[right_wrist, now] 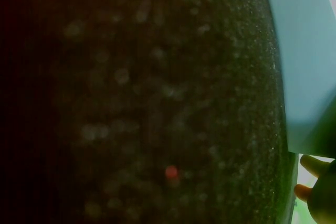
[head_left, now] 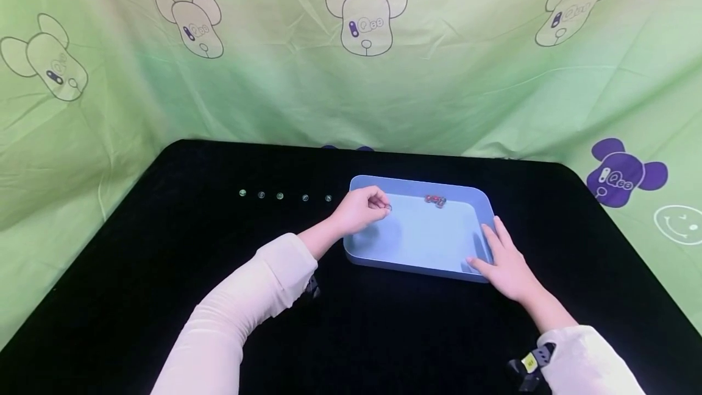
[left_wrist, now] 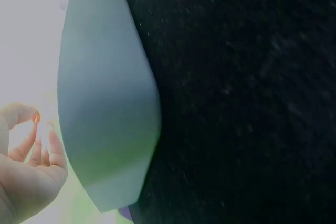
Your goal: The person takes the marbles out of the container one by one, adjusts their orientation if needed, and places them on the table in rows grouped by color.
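Observation:
My left hand (head_left: pixel 359 211) is over the left end of a blue tray (head_left: pixel 417 267), pinching a small round glassy piece (head_left: pixel 389 207) between thumb and forefinger. In the left wrist view this piece (left_wrist: pixel 36 116) looks orange-red at the fingertips. A small cluster of reddish glassy pieces (head_left: pixel 436 200) lies inside the tray near its back wall. At the tray's front right corner rests my right hand (head_left: pixel 510 267), fingers spread and fairly straight along the rim. The right wrist view catches only two of its fingertips (right_wrist: pixel 310 165) beyond the tray wall.
Left of the tray, several small round glassy pieces (head_left: pixel 280 195) lie spaced out in a row on the black tabletop (head_left: pixel 164 249). Green cloth (head_left: pixel 274 78) with printed bear heads hangs behind and at both sides of the table.

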A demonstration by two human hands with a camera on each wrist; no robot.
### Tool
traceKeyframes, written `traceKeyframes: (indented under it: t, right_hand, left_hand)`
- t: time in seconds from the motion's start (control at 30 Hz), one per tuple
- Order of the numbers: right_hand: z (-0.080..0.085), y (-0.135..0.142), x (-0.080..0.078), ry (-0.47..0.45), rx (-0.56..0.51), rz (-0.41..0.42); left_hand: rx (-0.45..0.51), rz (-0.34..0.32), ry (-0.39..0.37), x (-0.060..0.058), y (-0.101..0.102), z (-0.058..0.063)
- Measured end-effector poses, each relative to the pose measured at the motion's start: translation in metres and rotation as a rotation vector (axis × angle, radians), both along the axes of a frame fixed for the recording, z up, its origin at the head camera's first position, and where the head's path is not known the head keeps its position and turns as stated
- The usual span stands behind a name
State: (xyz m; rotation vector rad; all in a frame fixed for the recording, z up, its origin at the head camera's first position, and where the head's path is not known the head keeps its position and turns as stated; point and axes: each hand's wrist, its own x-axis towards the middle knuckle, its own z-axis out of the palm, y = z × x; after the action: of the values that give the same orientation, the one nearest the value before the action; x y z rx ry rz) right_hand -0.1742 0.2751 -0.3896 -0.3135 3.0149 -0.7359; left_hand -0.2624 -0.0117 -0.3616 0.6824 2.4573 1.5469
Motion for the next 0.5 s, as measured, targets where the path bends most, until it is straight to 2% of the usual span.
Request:
traceKeyframes:
  t: [0.5]
  right_hand:
    - [-0.001, 0.001, -0.002, -0.005, -0.003, 0.006]
  left_hand:
    - [-0.006, 0.053, -0.007, -0.005, -0.024, 0.004]
